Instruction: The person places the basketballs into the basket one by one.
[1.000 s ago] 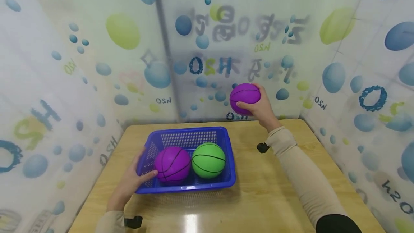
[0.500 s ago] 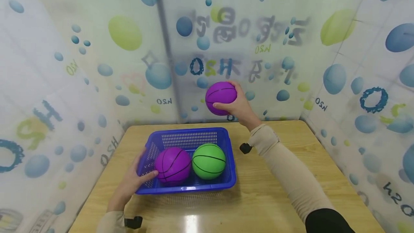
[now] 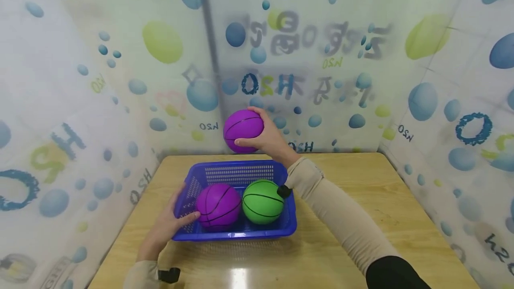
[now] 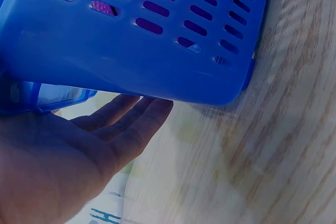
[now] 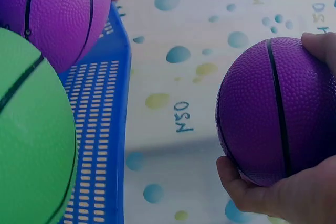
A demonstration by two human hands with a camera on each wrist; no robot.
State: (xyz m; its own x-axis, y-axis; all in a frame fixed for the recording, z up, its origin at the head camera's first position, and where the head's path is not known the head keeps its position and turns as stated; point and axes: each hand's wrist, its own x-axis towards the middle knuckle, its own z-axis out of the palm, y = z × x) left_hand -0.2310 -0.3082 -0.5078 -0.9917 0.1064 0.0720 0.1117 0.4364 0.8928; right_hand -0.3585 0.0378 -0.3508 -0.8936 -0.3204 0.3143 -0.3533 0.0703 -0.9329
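Observation:
My right hand (image 3: 270,138) grips a purple mini basketball (image 3: 240,125) from its right side, thumb and fingers spread round it. The ball hangs in the air above the far rim of a blue plastic basket (image 3: 237,236). Inside the basket sit a second purple mini basketball (image 3: 218,206) on the left and a green one (image 3: 262,206) beside it. My left hand (image 3: 165,224) holds the basket's left end, thumb over the rim near the purple ball. Its fingers (image 4: 131,129) lie along the outer wall in the left wrist view.
The basket stands on a light wooden table (image 3: 337,244). Patterned curtain walls (image 3: 321,12) with blue and green dots enclose the table at the back and both sides. A small black device (image 3: 169,275) is on the left wrist.
My right hand has carried the purple basketball leftward, from the right of the basket to above its far rim. The left hand and the basket stay put; the view has shifted slightly.

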